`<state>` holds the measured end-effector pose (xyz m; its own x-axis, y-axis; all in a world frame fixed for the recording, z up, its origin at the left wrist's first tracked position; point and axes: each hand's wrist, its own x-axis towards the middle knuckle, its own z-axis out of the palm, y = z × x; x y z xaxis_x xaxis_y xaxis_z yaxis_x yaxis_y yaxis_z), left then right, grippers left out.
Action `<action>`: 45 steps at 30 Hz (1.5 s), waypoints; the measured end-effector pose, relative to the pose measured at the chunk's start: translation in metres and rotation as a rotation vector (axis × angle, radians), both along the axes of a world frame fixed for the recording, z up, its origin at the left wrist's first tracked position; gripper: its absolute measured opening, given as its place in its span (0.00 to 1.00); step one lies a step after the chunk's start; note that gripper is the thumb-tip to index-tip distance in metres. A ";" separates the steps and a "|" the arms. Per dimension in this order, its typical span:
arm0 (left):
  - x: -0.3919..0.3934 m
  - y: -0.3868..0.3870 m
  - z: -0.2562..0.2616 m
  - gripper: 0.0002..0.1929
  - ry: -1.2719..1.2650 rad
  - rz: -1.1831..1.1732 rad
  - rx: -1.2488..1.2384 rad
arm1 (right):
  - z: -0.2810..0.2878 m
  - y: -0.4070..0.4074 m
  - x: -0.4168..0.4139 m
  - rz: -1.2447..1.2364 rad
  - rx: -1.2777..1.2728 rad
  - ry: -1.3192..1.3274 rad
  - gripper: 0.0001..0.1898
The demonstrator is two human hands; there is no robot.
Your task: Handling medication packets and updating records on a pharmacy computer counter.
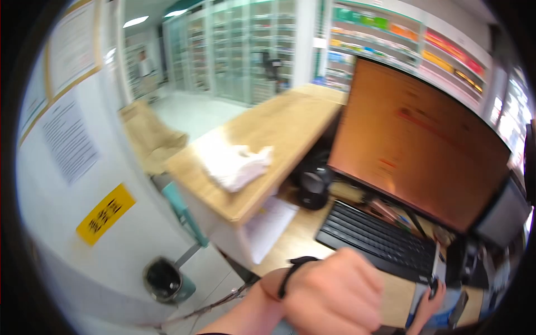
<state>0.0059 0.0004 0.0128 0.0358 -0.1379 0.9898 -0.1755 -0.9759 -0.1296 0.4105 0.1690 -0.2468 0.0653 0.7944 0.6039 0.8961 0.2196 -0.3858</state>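
My left hand [335,289] is large in the lower middle of the view, close to the camera, with a black band [295,270] around its wrist. Its fingers are curled into a fist and nothing shows in it; the palm is hidden. At the lower right, my right hand [431,303] is closed around a small dark object [434,288], perhaps a computer mouse, above a blue and white pad or sheet [444,310]. A black keyboard [377,240] lies on the wooden desk [398,289] between the hands and a large monitor [418,142] with an orange-tinted screen.
A raised wooden counter [289,113] bears a crumpled white plastic bag [243,169]. Beneath its near end are papers [270,226]. A black device [314,188] stands beside the keyboard. At left are a waste bin [165,278] and a wall [54,209]. A person [145,67] is in the background.
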 end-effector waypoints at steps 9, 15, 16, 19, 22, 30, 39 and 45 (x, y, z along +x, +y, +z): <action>-0.013 -0.014 0.003 0.07 0.038 0.204 -0.226 | 0.033 -0.017 -0.029 0.028 0.032 -0.065 0.20; -0.014 -0.010 0.000 0.10 0.054 0.190 -0.158 | 0.034 -0.017 -0.029 0.041 0.035 -0.047 0.21; -0.014 -0.010 0.000 0.11 0.049 0.199 -0.123 | 0.032 -0.017 -0.027 -0.002 0.089 -0.098 0.21; -0.010 -0.008 0.000 0.15 -0.034 0.086 -0.093 | 0.029 -0.017 -0.024 -0.066 0.071 -0.175 0.25; 0.003 0.000 0.003 0.20 -0.282 0.050 0.074 | 0.029 -0.017 -0.025 -0.054 0.101 -0.183 0.25; 0.009 -0.001 -0.002 0.27 -0.341 -0.103 0.139 | 0.022 -0.012 -0.016 -0.053 0.121 -0.219 0.25; 0.011 -0.014 -0.003 0.24 -0.340 -0.209 -0.016 | 0.027 -0.014 -0.020 -0.025 0.170 -0.251 0.23; 0.012 -0.012 -0.006 0.25 -0.331 -0.171 0.013 | 0.030 -0.014 -0.021 -0.022 0.154 -0.217 0.23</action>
